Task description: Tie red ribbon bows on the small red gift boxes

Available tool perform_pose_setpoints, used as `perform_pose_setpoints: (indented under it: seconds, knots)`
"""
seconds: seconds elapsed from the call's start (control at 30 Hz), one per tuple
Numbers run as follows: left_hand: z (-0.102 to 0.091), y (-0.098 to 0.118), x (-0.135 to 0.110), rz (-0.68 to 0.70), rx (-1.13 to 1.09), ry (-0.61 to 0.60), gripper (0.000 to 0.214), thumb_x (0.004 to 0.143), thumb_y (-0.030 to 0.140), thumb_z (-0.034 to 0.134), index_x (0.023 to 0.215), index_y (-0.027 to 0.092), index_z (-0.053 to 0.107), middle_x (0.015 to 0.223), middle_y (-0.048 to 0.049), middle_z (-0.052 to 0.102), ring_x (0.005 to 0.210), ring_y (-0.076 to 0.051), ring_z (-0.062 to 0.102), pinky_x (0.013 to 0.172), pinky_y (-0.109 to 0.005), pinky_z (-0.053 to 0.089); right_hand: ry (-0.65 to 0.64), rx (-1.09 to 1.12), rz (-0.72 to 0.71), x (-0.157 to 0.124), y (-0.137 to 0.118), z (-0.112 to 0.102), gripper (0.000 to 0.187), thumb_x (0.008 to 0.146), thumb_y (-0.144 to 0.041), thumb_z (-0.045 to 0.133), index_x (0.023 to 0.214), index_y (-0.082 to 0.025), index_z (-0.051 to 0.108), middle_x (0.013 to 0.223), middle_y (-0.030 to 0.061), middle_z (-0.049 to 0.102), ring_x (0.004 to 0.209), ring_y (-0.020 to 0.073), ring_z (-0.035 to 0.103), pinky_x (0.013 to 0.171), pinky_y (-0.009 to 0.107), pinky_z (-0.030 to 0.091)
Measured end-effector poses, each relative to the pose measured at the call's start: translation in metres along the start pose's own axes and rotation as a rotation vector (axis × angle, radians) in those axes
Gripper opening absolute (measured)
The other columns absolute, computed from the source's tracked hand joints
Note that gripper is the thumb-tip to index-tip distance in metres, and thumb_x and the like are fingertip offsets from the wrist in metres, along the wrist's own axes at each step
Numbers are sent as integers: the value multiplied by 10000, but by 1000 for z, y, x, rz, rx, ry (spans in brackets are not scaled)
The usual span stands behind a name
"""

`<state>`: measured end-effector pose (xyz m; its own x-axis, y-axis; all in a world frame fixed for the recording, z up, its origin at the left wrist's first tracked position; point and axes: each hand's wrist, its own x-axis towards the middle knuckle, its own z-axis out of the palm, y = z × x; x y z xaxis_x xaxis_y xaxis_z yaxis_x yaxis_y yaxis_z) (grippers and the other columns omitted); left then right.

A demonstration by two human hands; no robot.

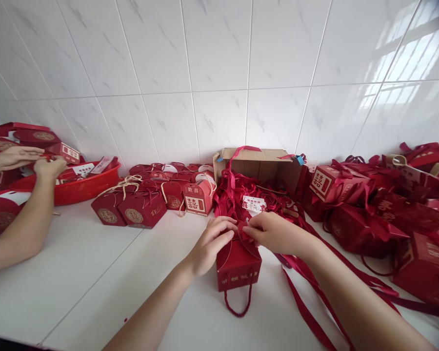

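Note:
A dark red gift box with gold characters stands on the white table in front of me. Its twisted red cord handle hangs down on the near side. My left hand is bent over the box's left top edge, fingers and thumb closed at the flaps. From the right, my right hand pinches a rounded red flap at the top between thumb and fingers. Just behind both hands lies a white printed card on a heap of red ribbon. The flap's far side is hidden.
An open cardboard carton holds the ribbon heap. Closed red boxes stand at left, ribbon-tied ones at right. Loose ribbons trail across the right side. At far left, another person's hands work above a red basin.

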<state>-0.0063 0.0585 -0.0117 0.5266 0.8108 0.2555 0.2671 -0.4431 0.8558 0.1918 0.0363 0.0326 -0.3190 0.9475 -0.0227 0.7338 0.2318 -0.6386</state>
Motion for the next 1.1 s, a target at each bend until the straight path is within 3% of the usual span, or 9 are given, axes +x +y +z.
perform_pose_setpoints:
  seconds: [0.13, 0.33, 0.43, 0.57, 0.63, 0.73, 0.8, 0.93, 1.1]
  knots:
    - [2, 3, 0, -22, 37, 1, 149, 853, 261, 478, 820, 222, 618, 1214, -55, 532, 1241, -258, 397, 1085, -419, 249, -10, -58, 18, -5, -5, -2, 310, 859, -323, 482, 584, -180, 462, 592, -2, 533, 504, 101, 388, 460, 245, 267]
    - [7, 4, -2, 8, 62, -2, 205, 774, 154, 555, 943, 238, 634, 1204, -51, 529, 1216, -243, 429, 1070, -389, 286, 18, -206, 65, -13, -9, -8, 367, 863, -326, 461, 542, -186, 351, 535, -13, 475, 469, 95, 314, 438, 257, 236]
    - [8, 4, -2, 10, 67, 12, 93, 823, 225, 546, 868, 225, 628, 1171, -59, 537, 1187, -242, 449, 1052, -390, 300, -4, -199, 48, -14, -11, -6, 353, 870, -318, 449, 550, -186, 378, 553, -10, 492, 483, 98, 330, 446, 257, 241]
    - [7, 7, -2, -1, 62, 12, 156, 859, 325, 540, 776, 209, 604, 1158, -66, 543, 1170, -252, 456, 1034, -397, 299, -33, -209, 36, -14, -12, -2, 353, 895, -346, 416, 582, -189, 456, 571, 2, 504, 508, 117, 387, 467, 264, 267]
    - [6, 8, -2, -3, 16, 17, 175, 868, 323, 535, 750, 204, 585, 1177, -65, 540, 1184, -252, 447, 1039, -394, 283, 14, -244, 21, -14, -12, -1, 377, 922, -379, 368, 629, -187, 508, 641, 31, 546, 586, 149, 469, 526, 275, 331]
    - [4, 7, -2, -7, -168, 36, 197, 897, 321, 500, 754, 201, 563, 1227, -61, 530, 1203, -248, 446, 1043, -387, 269, 195, -275, -51, -11, -11, 0, 367, 946, -411, 340, 844, -191, 615, 931, 99, 612, 931, 246, 543, 787, 366, 406]
    - [3, 6, -2, -2, -320, 76, 199, 905, 328, 498, 766, 199, 560, 1273, -57, 516, 1234, -251, 432, 1045, -377, 264, 200, -192, -152, -8, -11, 1, 339, 947, -421, 363, 964, -217, 634, 1072, 97, 599, 1083, 262, 497, 907, 409, 372]
    - [1, 3, 1, 43, -550, 186, 166, 894, 308, 532, 771, 201, 566, 1263, -41, 538, 1295, -235, 370, 1042, -328, 257, 91, 44, -270, -4, -13, 0, 255, 915, -350, 457, 815, -198, 637, 911, 47, 644, 942, 204, 566, 840, 329, 420]
    - [-2, 2, 2, -8, -661, 90, 128, 882, 316, 536, 855, 203, 591, 1105, -58, 601, 1079, -221, 517, 915, -324, 371, 248, 315, -296, -18, -17, -20, 217, 881, -355, 525, 794, -177, 613, 806, 18, 627, 765, 159, 568, 711, 289, 435]
